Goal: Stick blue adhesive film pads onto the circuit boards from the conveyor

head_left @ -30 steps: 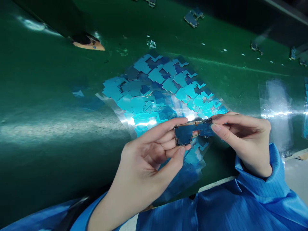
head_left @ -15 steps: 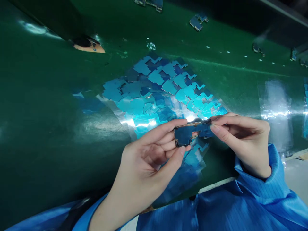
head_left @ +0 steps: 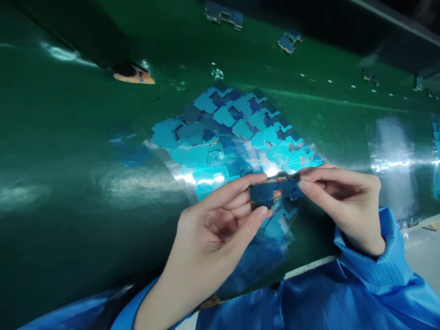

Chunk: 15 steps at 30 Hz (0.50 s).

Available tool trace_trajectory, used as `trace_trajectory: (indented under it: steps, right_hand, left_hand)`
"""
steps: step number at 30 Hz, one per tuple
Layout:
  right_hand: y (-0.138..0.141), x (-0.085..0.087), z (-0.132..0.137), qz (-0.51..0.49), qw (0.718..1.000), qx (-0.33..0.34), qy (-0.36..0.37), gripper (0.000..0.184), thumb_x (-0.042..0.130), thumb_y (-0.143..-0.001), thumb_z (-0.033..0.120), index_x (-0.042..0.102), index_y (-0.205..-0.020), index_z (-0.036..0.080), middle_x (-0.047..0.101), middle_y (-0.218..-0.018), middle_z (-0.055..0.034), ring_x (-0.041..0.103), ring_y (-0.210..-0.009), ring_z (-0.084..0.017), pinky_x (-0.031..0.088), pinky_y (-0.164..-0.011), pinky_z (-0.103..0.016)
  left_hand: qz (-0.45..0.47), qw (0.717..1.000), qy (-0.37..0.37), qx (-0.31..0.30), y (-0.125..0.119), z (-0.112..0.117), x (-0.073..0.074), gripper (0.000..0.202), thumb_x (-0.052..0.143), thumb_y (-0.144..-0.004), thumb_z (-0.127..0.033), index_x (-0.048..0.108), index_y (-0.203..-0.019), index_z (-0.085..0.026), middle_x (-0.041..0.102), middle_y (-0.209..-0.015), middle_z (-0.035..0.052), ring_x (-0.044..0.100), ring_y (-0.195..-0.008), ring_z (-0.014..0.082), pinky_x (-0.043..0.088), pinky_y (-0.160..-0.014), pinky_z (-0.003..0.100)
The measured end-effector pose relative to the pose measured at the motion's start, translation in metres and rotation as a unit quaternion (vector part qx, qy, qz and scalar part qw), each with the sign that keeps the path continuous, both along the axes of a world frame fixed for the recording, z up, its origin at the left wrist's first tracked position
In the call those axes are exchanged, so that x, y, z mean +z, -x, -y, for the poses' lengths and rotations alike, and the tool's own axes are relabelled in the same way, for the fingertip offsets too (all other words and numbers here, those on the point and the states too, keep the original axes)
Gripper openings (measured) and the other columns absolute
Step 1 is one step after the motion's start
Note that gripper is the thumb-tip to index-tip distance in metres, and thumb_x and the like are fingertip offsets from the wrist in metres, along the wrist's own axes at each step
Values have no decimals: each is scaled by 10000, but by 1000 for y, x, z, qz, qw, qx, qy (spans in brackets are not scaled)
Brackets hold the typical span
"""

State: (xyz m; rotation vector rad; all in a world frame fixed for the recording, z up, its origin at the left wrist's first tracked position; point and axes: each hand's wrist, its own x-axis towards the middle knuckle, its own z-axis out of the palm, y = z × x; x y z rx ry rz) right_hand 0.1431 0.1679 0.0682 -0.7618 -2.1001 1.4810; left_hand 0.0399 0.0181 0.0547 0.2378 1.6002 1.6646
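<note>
Over blue film (head_left: 206,103) | circuit board (head_left: 263,193): long axis crosswise, broad end left | left fingers (head_left: 253,221), right fingers (head_left: 314,191) pinching

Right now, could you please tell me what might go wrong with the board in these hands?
The left hand holds the board by its edges, so it might slip. The right hand is at its other end, so an uneven pull could twist it. Blue cut-outs lie beneath, so a dropped board could disturb them.
</note>
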Motion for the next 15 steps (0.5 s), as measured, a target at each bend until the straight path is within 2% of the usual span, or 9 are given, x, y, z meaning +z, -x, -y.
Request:
trace_trajectory:
  steps: [4,10,15]
  right_hand:
    - [0,-1,0,-5,1000,1,10,221,733,-712,23,763,-784,230,744,-760,32,702,-692,-93,615,-646,-148]
    - [-1,-1,0,-4,1000,4,21,227,730,-719,29,765,-800,238,744,-775,43,696,-699,-77,604,-658,-127]
    - [0,-1,0,0,1000,0,17,219,739,-713,37,767,-792,239,743,-768,34,692,-688,-95,615,-648,-164]
  left_hand:
    - [-8,1000,15,-9,1,0,-1,336,723,-723,-157,736,-1040,-267,783,-774,-25,740,-667,147,605,-634,175]
    - [10,1000,-10,11,-1,-2,-1,320,721,-719,-130,742,-1003,-273,793,-844,-30,749,-712,136,600,-692,159]
    - [26,999,-30,7,-1,0,1,325,691,-738,-128,733,-1036,-252,793,-877,0,754,-826,177,604,-757,196]
